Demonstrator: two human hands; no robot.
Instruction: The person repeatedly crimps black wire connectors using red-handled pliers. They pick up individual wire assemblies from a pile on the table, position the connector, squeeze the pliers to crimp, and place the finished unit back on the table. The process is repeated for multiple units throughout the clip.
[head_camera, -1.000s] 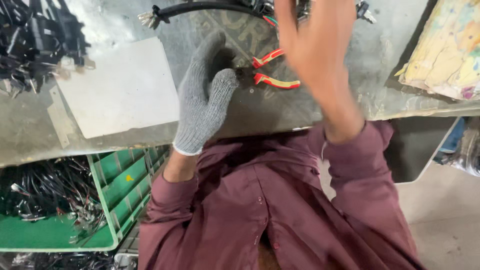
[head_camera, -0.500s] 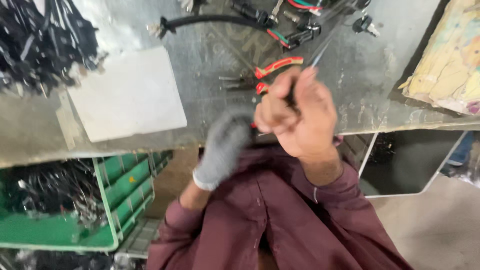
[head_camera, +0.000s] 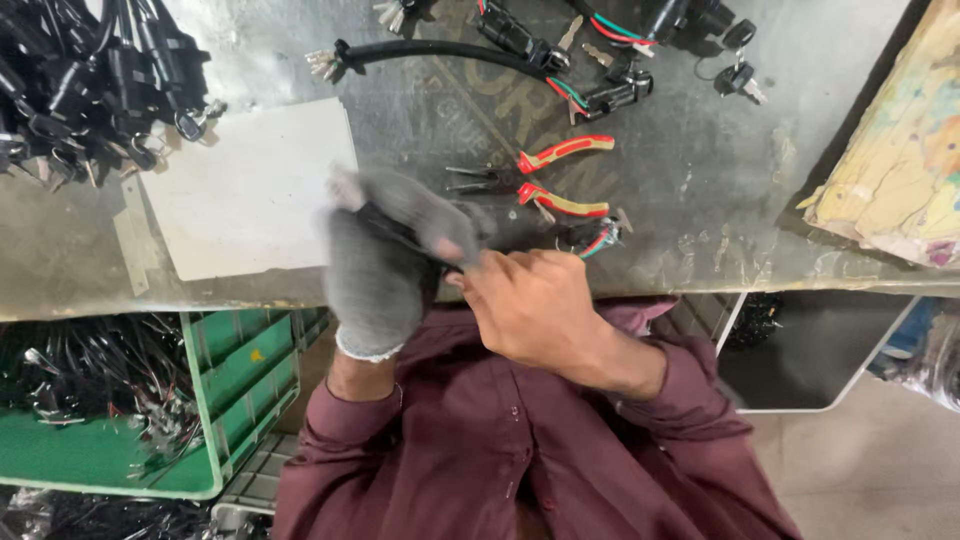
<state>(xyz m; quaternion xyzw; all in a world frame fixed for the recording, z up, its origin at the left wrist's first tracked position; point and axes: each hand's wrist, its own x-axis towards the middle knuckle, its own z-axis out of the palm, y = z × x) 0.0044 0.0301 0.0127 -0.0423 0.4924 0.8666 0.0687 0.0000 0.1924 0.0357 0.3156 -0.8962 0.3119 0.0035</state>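
My left hand (head_camera: 380, 265), in a grey knitted glove, is blurred and curled around a thin black cable (head_camera: 400, 232) near the front edge of the metal bench (head_camera: 700, 170). My bare right hand (head_camera: 530, 305) is closed just to its right, and its fingertips pinch the same cable where it leaves the glove. A short bundle of coloured wires (head_camera: 598, 240) lies on the bench just past my right hand. Pliers with red and yellow handles (head_camera: 560, 175) rest a little further back, untouched.
A white sheet (head_camera: 250, 190) lies left of my hands, with a heap of black switch parts (head_camera: 90, 80) behind it. Black cable assemblies (head_camera: 440, 50) and keys (head_camera: 740, 75) sit at the back. A green crate (head_camera: 235, 370) of wires stands below left, and a stained board (head_camera: 900, 170) is at right.
My right hand has come down from above the pliers, closed, and met my gloved left hand at the bench edge. Both hands now grip the black cable.
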